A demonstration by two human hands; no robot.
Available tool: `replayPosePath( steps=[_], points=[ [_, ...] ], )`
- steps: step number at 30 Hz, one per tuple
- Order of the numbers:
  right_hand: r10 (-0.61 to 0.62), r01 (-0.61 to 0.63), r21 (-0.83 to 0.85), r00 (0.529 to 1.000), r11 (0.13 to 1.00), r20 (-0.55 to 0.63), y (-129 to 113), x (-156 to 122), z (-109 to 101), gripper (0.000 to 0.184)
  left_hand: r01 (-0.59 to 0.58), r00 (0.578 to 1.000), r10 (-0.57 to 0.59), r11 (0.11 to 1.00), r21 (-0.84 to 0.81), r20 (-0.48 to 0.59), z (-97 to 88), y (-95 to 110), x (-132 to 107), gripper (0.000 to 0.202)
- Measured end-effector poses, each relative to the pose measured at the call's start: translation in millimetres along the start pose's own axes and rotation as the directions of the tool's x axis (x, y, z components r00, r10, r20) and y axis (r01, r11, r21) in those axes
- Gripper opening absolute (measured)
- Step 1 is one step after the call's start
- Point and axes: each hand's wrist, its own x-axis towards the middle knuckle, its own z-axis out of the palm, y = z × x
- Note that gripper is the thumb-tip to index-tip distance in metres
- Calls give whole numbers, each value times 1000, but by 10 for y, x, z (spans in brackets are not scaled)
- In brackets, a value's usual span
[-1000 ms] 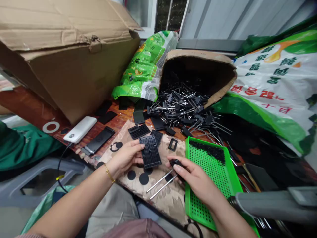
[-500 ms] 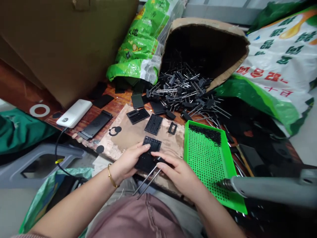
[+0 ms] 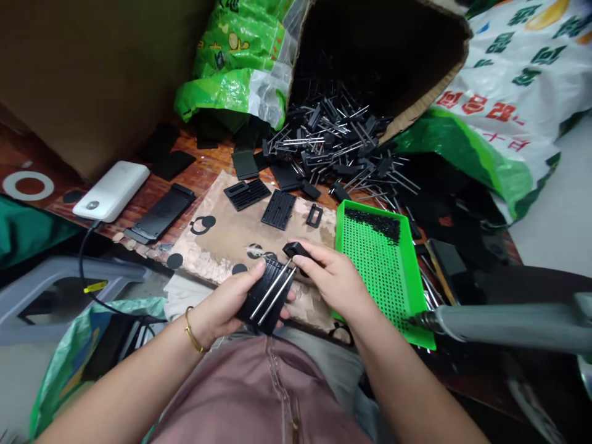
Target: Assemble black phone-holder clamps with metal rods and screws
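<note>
My left hand (image 3: pixel 240 300) is closed around a flat black plastic plate (image 3: pixel 263 295), tilted over my lap, its thumb on the top face. My right hand (image 3: pixel 330 274) pinches the black end block of a two-rod piece (image 3: pixel 296 249). Its two thin metal rods (image 3: pixel 274 295) run down across the face of the plate; whether they touch it I cannot tell. Beyond my hands, two ribbed black plates (image 3: pixel 278 209) and a small black rectangular frame (image 3: pixel 314 215) lie on a worn cardboard sheet (image 3: pixel 222 240).
A green perforated tray (image 3: pixel 379 271) with small black parts stands on the right, by a grey metal arm (image 3: pixel 499 322). Behind, many rod pieces (image 3: pixel 333 135) spill from a cardboard box (image 3: pixel 444 80). A white power bank (image 3: pixel 112 191) with a cable sits at left.
My right hand has raised the end block, and the rods have swung from beside the plate to across its face. My left hand has tilted the plate. The camera view has shifted.
</note>
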Motion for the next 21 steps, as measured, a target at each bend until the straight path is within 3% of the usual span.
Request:
replayPosePath(
  steps=[11,18,21],
  points=[
    [4,-2,-23,998,1000,70,23,-11,71,32,76,997,-76,996,48,-2,15,9,-79,50],
    [-66,69,-63,997,996,48,23,-40,97,29,-4,999,2,999,48,44,27,-38,-103,40],
    [-123,127,-90,991,988,55,28,-51,103,29,-3,994,-1,999,37,111,-3,-23,-103,37]
  ],
)
